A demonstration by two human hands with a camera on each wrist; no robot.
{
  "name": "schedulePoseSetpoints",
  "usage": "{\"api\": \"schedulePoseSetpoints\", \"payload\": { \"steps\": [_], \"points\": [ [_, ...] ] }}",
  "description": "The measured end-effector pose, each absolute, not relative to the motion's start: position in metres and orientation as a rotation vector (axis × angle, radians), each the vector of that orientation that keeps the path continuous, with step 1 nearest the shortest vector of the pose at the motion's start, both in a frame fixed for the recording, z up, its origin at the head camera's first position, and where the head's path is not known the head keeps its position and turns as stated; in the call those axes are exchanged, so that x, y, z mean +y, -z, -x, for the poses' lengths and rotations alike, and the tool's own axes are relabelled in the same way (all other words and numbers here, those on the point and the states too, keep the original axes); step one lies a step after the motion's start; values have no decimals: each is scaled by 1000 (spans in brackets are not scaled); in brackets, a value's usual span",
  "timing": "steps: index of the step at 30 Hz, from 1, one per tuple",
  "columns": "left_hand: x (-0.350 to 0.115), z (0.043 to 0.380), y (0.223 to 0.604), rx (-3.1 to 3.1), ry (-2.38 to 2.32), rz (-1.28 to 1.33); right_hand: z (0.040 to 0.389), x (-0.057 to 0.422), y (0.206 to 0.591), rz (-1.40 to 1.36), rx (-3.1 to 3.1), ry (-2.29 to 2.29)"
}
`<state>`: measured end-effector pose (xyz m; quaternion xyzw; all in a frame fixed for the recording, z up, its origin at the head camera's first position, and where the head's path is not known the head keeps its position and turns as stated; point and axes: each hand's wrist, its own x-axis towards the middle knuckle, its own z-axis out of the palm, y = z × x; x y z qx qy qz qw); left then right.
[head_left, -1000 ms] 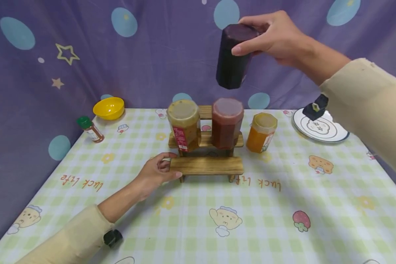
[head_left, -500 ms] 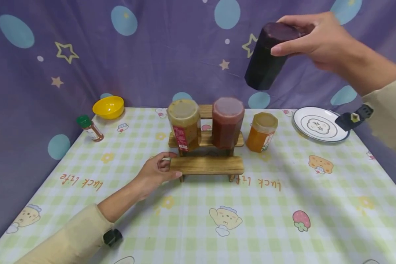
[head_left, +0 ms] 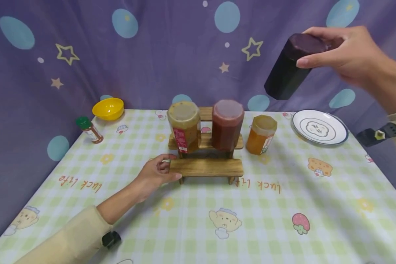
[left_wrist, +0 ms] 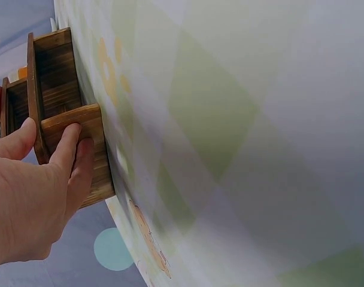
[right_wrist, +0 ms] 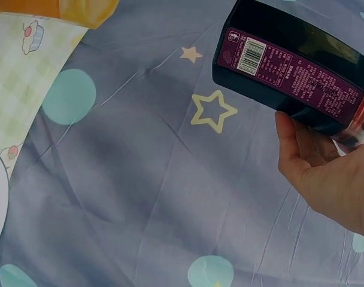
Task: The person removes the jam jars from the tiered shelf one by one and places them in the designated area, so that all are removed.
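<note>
In the head view my right hand [head_left: 356,55] grips a tall, many-sided dark jar [head_left: 292,69] by its purple-lidded end, tilted in the air above the back of the table. The right wrist view shows that jar's purple label [right_wrist: 293,75] with a barcode. My left hand [head_left: 153,176] holds the left end of a stepped wooden rack [head_left: 206,167] at its lowest step, thumb in front and fingers at the side. On the rack's middle step stand a yellowish jar [head_left: 184,126] with a red label and a dark red jar [head_left: 227,124].
An orange jar [head_left: 261,134] stands on the table right of the rack. A white plate [head_left: 300,126] lies at the back right. At the back left are a yellow bowl [head_left: 102,112] and a small green-capped spice bottle [head_left: 90,131]. A purple curtain [head_left: 171,55] hangs behind the checked tablecloth [head_left: 260,220].
My right hand has carried the dark jar rightward from above the rack, lowering slightly at the end, and the jar tilts more. The left hand and the rack stay in place.
</note>
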<state>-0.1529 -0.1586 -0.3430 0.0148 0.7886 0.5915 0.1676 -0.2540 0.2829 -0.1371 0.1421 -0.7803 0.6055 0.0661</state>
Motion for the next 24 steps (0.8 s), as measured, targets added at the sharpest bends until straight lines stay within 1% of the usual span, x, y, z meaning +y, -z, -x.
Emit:
{"api": "schedulePoseSetpoints", "payload": {
  "steps": [5, 11, 14, 17, 21, 24],
  "points": [
    [-160, 152, 345, 2234, -1698, -70, 246, 290, 144, -369, -2377, -1806],
    [-160, 151, 344, 2232, -1706, -72, 239, 307, 151, -213, -2439, -1755],
    [-160, 150, 343, 2231, -1704, -70, 238, 318, 160, -268, -2365, -1875],
    [-160, 150, 343, 2234, -1703, -71, 236, 327, 167, -271, -2355, -1898],
    [-160, 150, 342, 2235, -1706, -67, 231, 337, 175, -140, -2500, -1672],
    [-160, 150, 342, 2232, -1706, -69, 227, 343, 181, -53, -2551, -1597]
  ]
}}
